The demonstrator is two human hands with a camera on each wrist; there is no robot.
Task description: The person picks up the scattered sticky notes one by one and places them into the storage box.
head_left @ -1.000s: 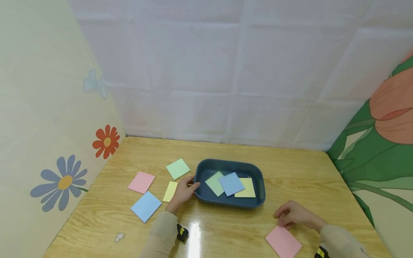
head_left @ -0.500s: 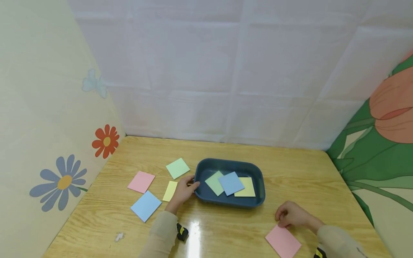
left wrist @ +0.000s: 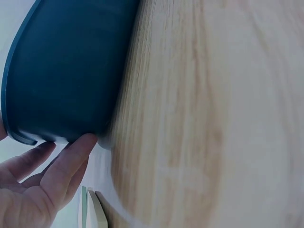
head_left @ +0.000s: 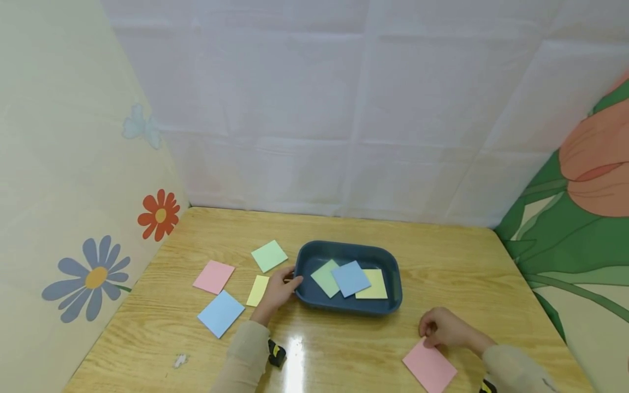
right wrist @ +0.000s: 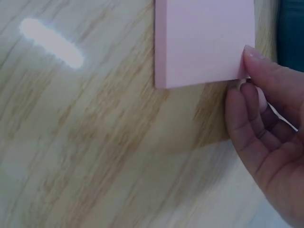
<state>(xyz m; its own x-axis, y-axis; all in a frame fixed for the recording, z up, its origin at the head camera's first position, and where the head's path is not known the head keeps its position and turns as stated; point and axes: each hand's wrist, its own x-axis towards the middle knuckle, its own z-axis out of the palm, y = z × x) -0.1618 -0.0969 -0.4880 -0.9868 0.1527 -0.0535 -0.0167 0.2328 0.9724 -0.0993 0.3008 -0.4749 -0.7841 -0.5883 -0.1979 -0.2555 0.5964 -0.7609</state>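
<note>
My left hand [head_left: 278,289] holds the left end of a dark blue plastic tray [head_left: 397,284]; its fingertips [left wrist: 85,142] lie against the outer wall, with the thumb at the rim. Inside the tray are a green sticky note pad [head_left: 324,279], a blue pad [head_left: 351,278] overlapping its neighbours, and a yellow pad [head_left: 375,285]. At the right front my right hand [head_left: 446,327] pinches a corner of a pink sticky note pad [head_left: 429,364]. The right wrist view shows the thumb on top of that pink pad [right wrist: 206,38] and the other fingers curled below its edge.
Left of the tray, on the wooden table [head_left: 344,360], lie another pink pad [head_left: 214,277], a blue pad [head_left: 221,314], a green pad [head_left: 269,255] and a yellow pad [head_left: 256,290] partly behind the left hand. A white sheet [head_left: 275,109] hangs behind the table.
The right hand's fingers have drawn in more tightly at the pink pad's corner. The left hand and tray have stayed as they were, apart from a slight shift of the head view.
</note>
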